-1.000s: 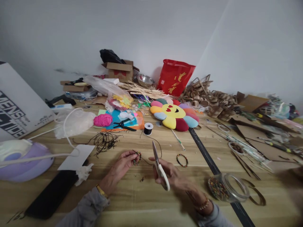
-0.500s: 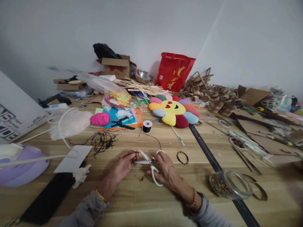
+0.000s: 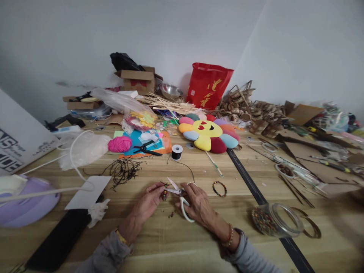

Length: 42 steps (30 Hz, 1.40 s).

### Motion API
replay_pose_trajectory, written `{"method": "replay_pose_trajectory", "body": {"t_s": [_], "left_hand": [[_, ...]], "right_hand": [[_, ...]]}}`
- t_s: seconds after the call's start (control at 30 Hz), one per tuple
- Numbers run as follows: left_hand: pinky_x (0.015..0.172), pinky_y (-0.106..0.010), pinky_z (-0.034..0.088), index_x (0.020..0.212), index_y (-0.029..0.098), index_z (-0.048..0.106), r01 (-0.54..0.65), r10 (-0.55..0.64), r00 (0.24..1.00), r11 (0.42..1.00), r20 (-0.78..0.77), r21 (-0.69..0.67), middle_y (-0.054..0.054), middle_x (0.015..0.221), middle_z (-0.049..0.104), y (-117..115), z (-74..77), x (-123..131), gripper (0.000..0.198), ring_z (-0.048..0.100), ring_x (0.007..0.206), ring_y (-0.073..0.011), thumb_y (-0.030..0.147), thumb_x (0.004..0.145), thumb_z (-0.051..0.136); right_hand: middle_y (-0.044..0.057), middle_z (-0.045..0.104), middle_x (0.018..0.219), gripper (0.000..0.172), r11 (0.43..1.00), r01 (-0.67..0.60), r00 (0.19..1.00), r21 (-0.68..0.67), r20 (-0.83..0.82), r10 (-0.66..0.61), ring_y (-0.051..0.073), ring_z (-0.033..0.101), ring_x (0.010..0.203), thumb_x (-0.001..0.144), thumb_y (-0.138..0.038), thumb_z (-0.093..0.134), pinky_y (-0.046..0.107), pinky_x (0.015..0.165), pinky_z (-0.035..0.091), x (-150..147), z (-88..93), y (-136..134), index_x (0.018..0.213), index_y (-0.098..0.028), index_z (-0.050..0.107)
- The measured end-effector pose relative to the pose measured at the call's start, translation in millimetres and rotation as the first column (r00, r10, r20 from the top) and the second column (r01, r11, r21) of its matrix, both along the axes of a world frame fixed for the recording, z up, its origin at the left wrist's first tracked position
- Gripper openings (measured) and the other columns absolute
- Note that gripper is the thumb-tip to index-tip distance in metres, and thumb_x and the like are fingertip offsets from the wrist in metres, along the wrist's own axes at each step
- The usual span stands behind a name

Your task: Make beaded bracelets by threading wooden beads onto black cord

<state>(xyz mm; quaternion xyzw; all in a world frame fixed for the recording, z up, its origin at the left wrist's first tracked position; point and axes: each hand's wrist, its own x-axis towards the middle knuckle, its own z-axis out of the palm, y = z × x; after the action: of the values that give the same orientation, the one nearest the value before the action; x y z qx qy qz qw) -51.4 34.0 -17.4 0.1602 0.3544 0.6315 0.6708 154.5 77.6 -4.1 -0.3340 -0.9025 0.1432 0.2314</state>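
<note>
My left hand point(image 3: 150, 199) pinches a short beaded strand point(image 3: 164, 194) on dark cord, its small coloured beads hanging below the fingertips. White-handled scissors point(image 3: 185, 209) are in my right hand point(image 3: 199, 203), their blades parted and pointing left, with the tips right by the strand. Whether the blades touch the cord I cannot tell. A few loose beads point(image 3: 171, 215) lie on the table just below the blades. To the right rests a finished-looking ring of beads, a bracelet point(image 3: 220, 189). Behind the hands stands a spool of black cord point(image 3: 176, 152), its loose end trailing toward my right hand.
A glass jar of beads point(image 3: 275, 220) lies on its side at the right. Cut black cords point(image 3: 125, 170), pliers point(image 3: 146, 150) and pink yarn point(image 3: 120, 144) are on the left. A flower cushion point(image 3: 209, 132) sits farther back. A black pouch point(image 3: 59, 239) lies at front left.
The scissors' blades have tilted, their tips shifting slightly toward my left hand. More of the beaded strand now shows below my left fingertips.
</note>
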Motion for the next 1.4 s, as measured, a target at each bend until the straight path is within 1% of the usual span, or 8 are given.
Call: {"method": "replay_pose_trajectory", "body": {"t_s": [0.17,0.4,0.73,0.97,1.07,1.2,1.3,1.4], "left_hand": [[0.060,-0.022,0.047,0.075,0.014,0.074,0.027,-0.026,0.998,0.999,-0.056,0.028,-0.004,0.079,0.072,-1,-1.5,3,0.020,0.062,0.066,-0.0129,0.017,0.057,0.083],[0.063,-0.024,0.047,0.071,0.014,0.073,0.056,-0.054,0.995,0.998,-0.082,0.025,-0.004,0.077,0.071,-1,-1.4,5,0.018,0.061,0.069,-0.0150,0.018,0.056,0.083],[0.065,-0.025,0.047,0.069,0.013,0.074,0.065,-0.063,0.995,0.998,-0.075,0.022,-0.004,0.072,0.071,-3,3.0,11,0.013,0.060,0.067,-0.0149,0.017,0.059,0.081],[0.070,-0.028,0.047,0.070,0.014,0.073,0.086,-0.081,0.988,0.996,-0.132,0.032,-0.003,0.068,0.069,-4,5.7,15,0.011,0.061,0.068,-0.0163,0.019,0.062,0.078],[0.068,-0.027,0.047,0.071,0.014,0.073,0.090,-0.084,0.987,0.995,-0.134,0.036,-0.004,0.070,0.070,-4,3.8,15,0.011,0.061,0.068,-0.0164,0.020,0.063,0.078],[0.063,-0.025,0.046,0.074,0.014,0.073,0.095,-0.093,0.993,0.995,-0.073,0.019,-0.004,0.075,0.071,-4,-3.2,14,0.016,0.061,0.067,-0.0152,0.018,0.060,0.080],[0.066,-0.025,0.047,0.075,0.015,0.073,0.103,-0.102,0.993,0.994,-0.050,0.018,-0.005,0.078,0.072,-5,-6.9,14,0.017,0.062,0.071,-0.0162,0.019,0.060,0.080],[0.069,-0.027,0.049,0.076,0.015,0.073,0.119,-0.114,0.990,0.991,-0.083,0.060,-0.005,0.078,0.072,-5,-7.0,14,0.015,0.063,0.074,-0.0176,0.022,0.063,0.078]], "right_hand": [[0.011,0.060,0.099,0.046,1.000,-0.019,1.000,0.024,0.007,0.019,0.023,0.058,0.088,0.086,-0.040,0.058,0.036,0.077,0.048,-3,0.0,-3,0.123,-0.015,0.047],[0.010,0.059,0.097,0.048,0.995,-0.033,0.996,0.090,0.082,0.026,0.024,0.056,0.089,0.086,-0.038,0.059,0.036,0.078,0.048,-3,5.7,-5,0.125,-0.014,0.044],[0.011,0.057,0.099,0.046,0.993,-0.035,0.992,0.116,0.128,0.020,0.025,0.053,0.092,0.086,-0.033,0.058,0.038,0.079,0.047,-4,6.3,-5,0.126,-0.014,0.042],[0.011,0.056,0.098,0.047,0.984,-0.018,0.987,0.178,0.159,-0.011,0.025,0.050,0.090,0.086,-0.028,0.056,0.038,0.078,0.045,-3,3.4,-4,0.128,-0.012,0.042],[0.012,0.055,0.096,0.046,0.979,-0.015,0.987,0.202,0.159,-0.018,0.025,0.049,0.089,0.087,-0.026,0.054,0.039,0.078,0.045,-3,3.0,-4,0.129,-0.011,0.042],[0.012,0.055,0.097,0.047,0.977,-0.027,0.987,0.209,0.159,-0.007,0.026,0.047,0.090,0.085,-0.025,0.054,0.040,0.079,0.045,-4,4.2,-4,0.129,-0.010,0.043],[0.012,0.055,0.096,0.048,0.977,-0.034,0.988,0.213,0.157,0.000,0.026,0.047,0.089,0.085,-0.025,0.055,0.040,0.080,0.045,-5,4.5,-3,0.129,-0.009,0.043],[0.012,0.055,0.097,0.049,0.977,-0.035,0.989,0.208,0.147,0.004,0.026,0.047,0.090,0.086,-0.026,0.055,0.040,0.080,0.045,-4,3.8,-3,0.130,-0.009,0.042]]}}
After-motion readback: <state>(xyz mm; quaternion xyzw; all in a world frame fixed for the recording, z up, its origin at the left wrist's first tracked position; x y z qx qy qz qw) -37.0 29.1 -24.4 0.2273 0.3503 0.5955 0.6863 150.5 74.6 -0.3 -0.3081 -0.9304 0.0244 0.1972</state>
